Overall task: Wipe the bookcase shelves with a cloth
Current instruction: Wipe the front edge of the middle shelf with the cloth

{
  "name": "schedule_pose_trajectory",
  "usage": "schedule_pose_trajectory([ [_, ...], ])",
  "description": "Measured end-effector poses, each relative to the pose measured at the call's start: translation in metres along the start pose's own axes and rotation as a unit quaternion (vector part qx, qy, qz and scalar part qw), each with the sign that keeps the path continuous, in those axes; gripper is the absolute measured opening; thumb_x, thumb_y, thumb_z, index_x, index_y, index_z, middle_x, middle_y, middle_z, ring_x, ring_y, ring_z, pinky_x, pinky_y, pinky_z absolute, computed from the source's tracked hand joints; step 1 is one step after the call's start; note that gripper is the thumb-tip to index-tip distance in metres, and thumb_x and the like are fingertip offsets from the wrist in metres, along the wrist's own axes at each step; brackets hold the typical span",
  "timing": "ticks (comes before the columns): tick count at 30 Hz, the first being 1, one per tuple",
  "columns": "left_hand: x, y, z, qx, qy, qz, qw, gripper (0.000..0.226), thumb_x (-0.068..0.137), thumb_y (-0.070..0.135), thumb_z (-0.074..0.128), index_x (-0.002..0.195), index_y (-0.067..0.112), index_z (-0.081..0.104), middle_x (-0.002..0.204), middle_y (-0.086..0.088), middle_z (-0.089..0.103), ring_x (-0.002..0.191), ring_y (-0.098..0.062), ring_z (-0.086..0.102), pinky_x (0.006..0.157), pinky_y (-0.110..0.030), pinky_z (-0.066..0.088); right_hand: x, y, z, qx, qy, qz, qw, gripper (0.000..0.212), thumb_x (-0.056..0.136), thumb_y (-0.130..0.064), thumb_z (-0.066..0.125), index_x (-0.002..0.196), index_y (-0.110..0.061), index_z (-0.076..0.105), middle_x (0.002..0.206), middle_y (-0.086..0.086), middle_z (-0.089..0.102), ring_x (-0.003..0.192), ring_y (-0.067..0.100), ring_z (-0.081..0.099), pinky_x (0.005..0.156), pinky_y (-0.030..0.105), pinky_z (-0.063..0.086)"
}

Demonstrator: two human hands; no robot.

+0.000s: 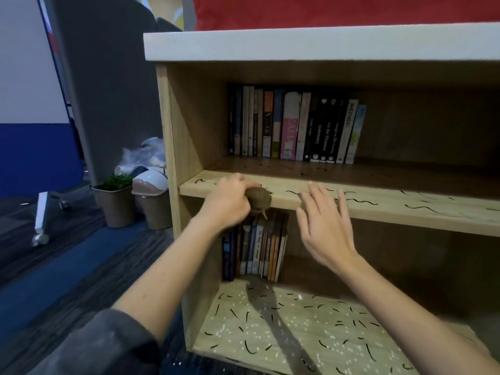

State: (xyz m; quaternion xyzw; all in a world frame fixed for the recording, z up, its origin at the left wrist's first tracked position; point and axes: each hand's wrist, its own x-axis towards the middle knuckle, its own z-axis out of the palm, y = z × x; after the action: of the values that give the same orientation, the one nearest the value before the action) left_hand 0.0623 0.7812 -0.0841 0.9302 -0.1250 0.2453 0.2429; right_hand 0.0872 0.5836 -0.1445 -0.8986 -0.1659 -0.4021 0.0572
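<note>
A wooden bookcase (173, 147) fills the view. Its middle shelf (378, 212) carries black squiggle marks along the front. My left hand (227, 201) grips a bunched brown cloth (259, 200) at the left front edge of that shelf. My right hand (324, 226) hovers open with fingers spread, in front of the same shelf edge and a little right of the cloth. The bottom shelf (297, 328) is covered with black marks and white specks.
A row of books (295, 125) stands at the back of the middle shelf, another row (255, 244) on the bottom shelf at left. Left of the bookcase on the floor stand a potted plant (115, 201) and a small lidded bin (151, 198).
</note>
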Motion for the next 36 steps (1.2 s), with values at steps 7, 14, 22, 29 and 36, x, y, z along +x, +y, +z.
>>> schedule_pose_trajectory([
  [7, -0.042, 0.012, 0.029, -0.152, 0.033, 0.072, 0.985, 0.049, 0.084, -0.009, 0.041, 0.121, 0.018, 0.061, 0.118, 0.002, 0.055, 0.114, -0.012, 0.046, 0.104, -0.030, 0.039, -0.014, 0.010, 0.009, -0.040, -0.007, -0.034, 0.999, 0.059, 0.094, -0.037, 0.027, 0.144, -0.006, 0.027, 0.150, 0.013, 0.030, 0.140, 0.019, 0.017, 0.115, 0.035, 0.003],
  [14, -0.023, -0.001, 0.030, -0.055, 0.027, 0.078, 0.995, 0.046, 0.085, -0.006, 0.043, 0.120, 0.016, 0.062, 0.124, 0.001, 0.053, 0.120, -0.014, 0.042, 0.108, -0.029, 0.034, -0.014, 0.015, 0.011, -0.042, -0.005, -0.041, 0.998, 0.060, 0.091, -0.033, 0.036, 0.145, -0.008, 0.027, 0.150, 0.010, 0.030, 0.140, 0.015, 0.016, 0.115, 0.031, 0.000],
  [22, -0.012, 0.006, 0.013, -0.087, 0.173, 0.100, 0.976, 0.047, 0.083, -0.007, 0.043, 0.121, 0.015, 0.058, 0.123, -0.001, 0.053, 0.118, -0.015, 0.043, 0.103, -0.030, 0.037, -0.015, 0.015, 0.013, -0.021, 0.006, -0.042, 0.999, 0.060, 0.090, -0.033, 0.035, 0.144, -0.008, 0.029, 0.149, 0.010, 0.032, 0.140, 0.017, 0.019, 0.116, 0.032, 0.001],
  [29, -0.030, 0.007, 0.024, -0.133, 0.076, 0.131, 0.980, 0.038, 0.079, 0.003, 0.038, 0.103, 0.015, 0.065, 0.105, 0.007, 0.057, 0.105, -0.011, 0.049, 0.096, -0.026, 0.040, -0.015, 0.013, 0.010, -0.003, 0.004, -0.043, 0.999, 0.058, 0.088, -0.030, 0.036, 0.142, -0.008, 0.034, 0.147, 0.010, 0.037, 0.138, 0.021, 0.027, 0.116, 0.032, 0.000],
  [36, -0.023, 0.006, 0.033, 0.032, 0.008, 0.094, 0.995, 0.035, 0.083, -0.003, 0.046, 0.104, 0.015, 0.068, 0.115, 0.001, 0.058, 0.113, -0.015, 0.046, 0.104, -0.041, 0.035, -0.017, 0.015, 0.006, 0.002, -0.009, -0.044, 0.999, 0.058, 0.086, -0.028, 0.040, 0.141, -0.007, 0.037, 0.145, 0.010, 0.039, 0.137, 0.022, 0.031, 0.114, 0.033, 0.004],
])
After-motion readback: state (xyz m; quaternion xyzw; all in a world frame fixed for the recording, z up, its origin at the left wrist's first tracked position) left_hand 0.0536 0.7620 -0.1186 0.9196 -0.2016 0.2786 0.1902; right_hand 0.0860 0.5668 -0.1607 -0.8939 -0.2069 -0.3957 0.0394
